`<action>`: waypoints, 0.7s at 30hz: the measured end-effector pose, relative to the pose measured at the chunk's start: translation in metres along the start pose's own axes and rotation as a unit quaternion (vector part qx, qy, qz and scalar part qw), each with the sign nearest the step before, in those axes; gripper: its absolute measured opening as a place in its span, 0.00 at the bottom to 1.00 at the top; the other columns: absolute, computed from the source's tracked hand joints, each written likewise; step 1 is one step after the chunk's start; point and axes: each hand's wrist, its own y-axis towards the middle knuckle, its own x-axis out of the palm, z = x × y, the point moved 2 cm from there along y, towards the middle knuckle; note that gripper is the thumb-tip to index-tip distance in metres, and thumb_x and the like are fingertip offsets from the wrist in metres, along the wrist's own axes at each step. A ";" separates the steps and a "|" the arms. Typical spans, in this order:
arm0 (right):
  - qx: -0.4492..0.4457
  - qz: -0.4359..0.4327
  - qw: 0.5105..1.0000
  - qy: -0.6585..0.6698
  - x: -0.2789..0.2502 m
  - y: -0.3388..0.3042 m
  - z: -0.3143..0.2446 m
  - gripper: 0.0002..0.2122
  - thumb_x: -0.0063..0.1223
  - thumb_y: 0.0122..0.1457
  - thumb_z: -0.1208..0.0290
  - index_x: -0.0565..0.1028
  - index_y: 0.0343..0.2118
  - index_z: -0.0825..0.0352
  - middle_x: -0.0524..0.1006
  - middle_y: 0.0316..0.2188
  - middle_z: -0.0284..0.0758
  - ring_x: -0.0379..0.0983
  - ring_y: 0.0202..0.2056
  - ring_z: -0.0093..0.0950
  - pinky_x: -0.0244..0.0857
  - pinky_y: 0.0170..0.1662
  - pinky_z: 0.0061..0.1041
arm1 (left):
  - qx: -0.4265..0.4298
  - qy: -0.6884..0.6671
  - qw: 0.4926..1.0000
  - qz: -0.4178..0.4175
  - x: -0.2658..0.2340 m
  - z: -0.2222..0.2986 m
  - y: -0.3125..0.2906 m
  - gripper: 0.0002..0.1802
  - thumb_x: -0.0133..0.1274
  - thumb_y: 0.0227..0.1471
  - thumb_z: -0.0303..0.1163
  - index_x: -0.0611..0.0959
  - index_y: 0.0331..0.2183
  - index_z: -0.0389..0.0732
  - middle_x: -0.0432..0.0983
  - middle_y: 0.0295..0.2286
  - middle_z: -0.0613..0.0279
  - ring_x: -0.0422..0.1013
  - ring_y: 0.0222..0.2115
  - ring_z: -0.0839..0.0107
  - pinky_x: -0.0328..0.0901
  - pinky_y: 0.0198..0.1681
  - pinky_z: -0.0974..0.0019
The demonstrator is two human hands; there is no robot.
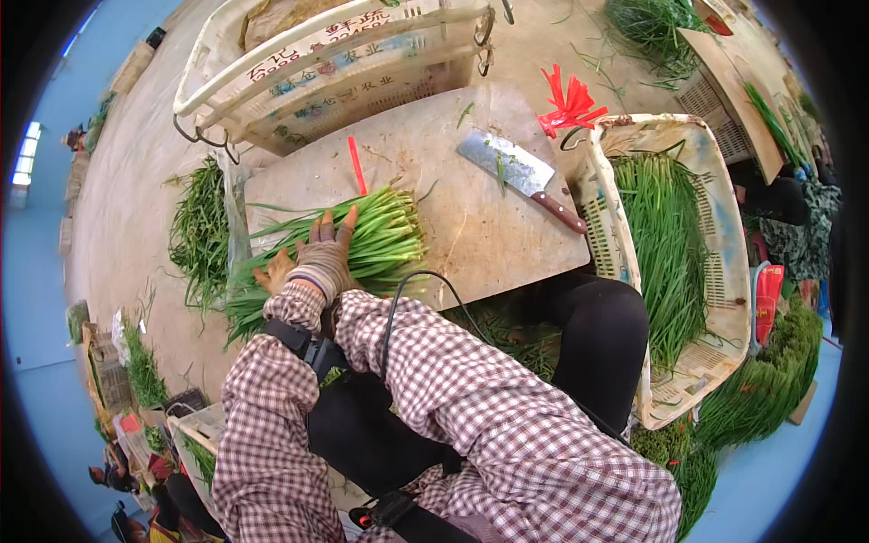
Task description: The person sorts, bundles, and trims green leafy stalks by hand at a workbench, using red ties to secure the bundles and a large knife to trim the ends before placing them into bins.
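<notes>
we lay our right hand [324, 256], in a striped knit glove, over the bundle of green stalks [389, 231] on the left part of the bench [489, 235], its fingers spread across the stems. our left hand [275, 270] sits just beside it; with part of it hidden, we cannot tell whether its fingers pinch anything. the pale cut-looking ends all point right, probably because a level bundle is easier to keep together. the cleaver [520, 172] lies well apart from our hands, perhaps for safety: a broad, smeared steel blade, a brown handle. we see a thin red strip [358, 166] near the stalks, slender and smooth, and a slotted plastic crate [729, 240] at our right holding long, limp greens [661, 253].
</notes>
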 end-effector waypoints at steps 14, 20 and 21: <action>0.107 0.386 0.860 0.316 -0.023 -0.255 0.063 0.10 0.50 0.47 0.71 0.74 0.34 0.63 0.76 0.33 0.34 0.72 0.34 0.32 0.65 0.38 0.27 | 0.113 -0.053 0.970 0.210 0.032 -0.012 0.005 0.62 0.68 0.22 0.48 0.51 0.58 0.51 0.58 0.51 0.49 0.54 0.54 0.54 0.47 0.56 0.50; 0.289 0.308 0.539 0.729 -0.030 -0.190 0.173 0.27 0.41 0.55 0.48 0.67 0.49 0.68 0.71 0.43 0.38 0.67 0.42 0.28 0.60 0.47 0.25 | 0.149 -0.046 0.955 0.253 0.030 -0.014 0.002 0.55 0.66 0.21 0.40 0.58 0.55 0.51 0.64 0.47 0.54 0.61 0.48 0.58 0.54 0.51 0.54; 0.297 0.250 0.485 0.783 -0.034 -0.180 0.179 0.32 0.40 0.54 0.43 0.66 0.50 0.68 0.71 0.43 0.38 0.67 0.42 0.27 0.60 0.48 0.25 | 0.168 -0.064 0.949 0.260 0.031 -0.014 0.000 0.54 0.66 0.21 0.39 0.60 0.55 0.51 0.64 0.46 0.54 0.61 0.48 0.58 0.53 0.51 0.54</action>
